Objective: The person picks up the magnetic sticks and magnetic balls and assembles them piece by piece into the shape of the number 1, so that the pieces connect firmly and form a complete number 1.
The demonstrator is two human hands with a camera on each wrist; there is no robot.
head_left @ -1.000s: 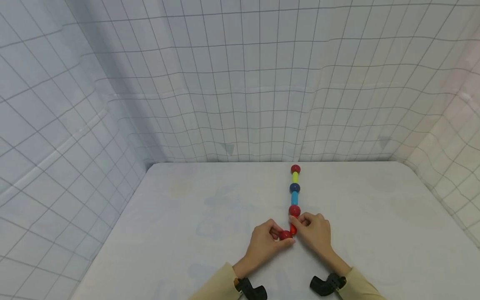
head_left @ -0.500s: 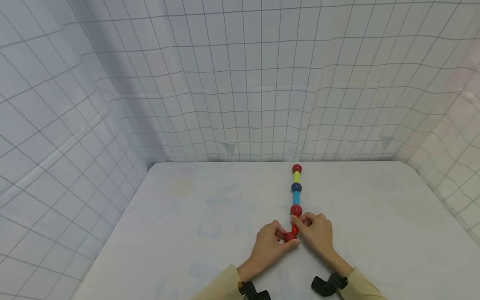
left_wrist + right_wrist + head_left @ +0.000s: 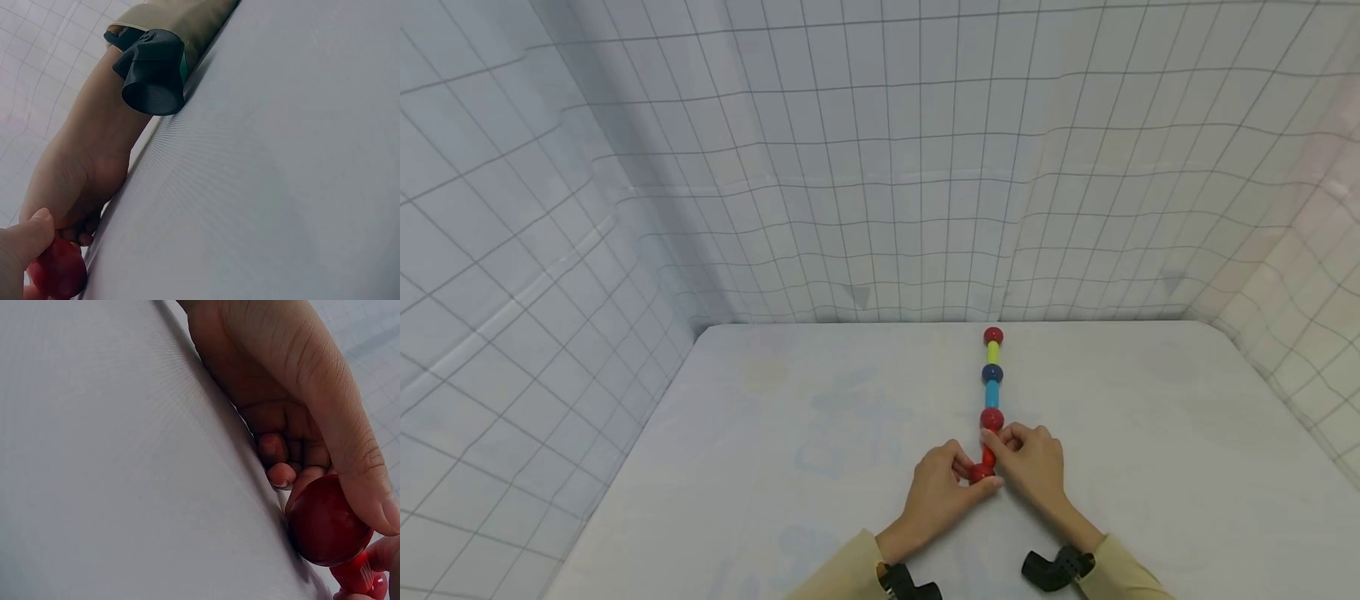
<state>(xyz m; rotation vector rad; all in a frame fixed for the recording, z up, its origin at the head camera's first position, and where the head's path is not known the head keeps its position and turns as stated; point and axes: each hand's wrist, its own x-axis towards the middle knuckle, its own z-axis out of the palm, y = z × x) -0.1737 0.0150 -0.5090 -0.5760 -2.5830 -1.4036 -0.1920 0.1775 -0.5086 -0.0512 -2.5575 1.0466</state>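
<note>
L hand [image 3: 936, 492] pinches the glossy red plastic ball [image 3: 980, 473]; R hand [image 3: 1033, 467] pinches the short red plastic rod [image 3: 988, 456], at the near end of the coloured ball-and-rod chain [image 3: 992, 377] mid-table. Best to keep ball & rod coaxial, press straight, w/o kinking the chain.

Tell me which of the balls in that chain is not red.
The dark blue ball, second from the far end, between the yellow-green rod and the light blue rod. The far-end ball and the other two are red.
</note>
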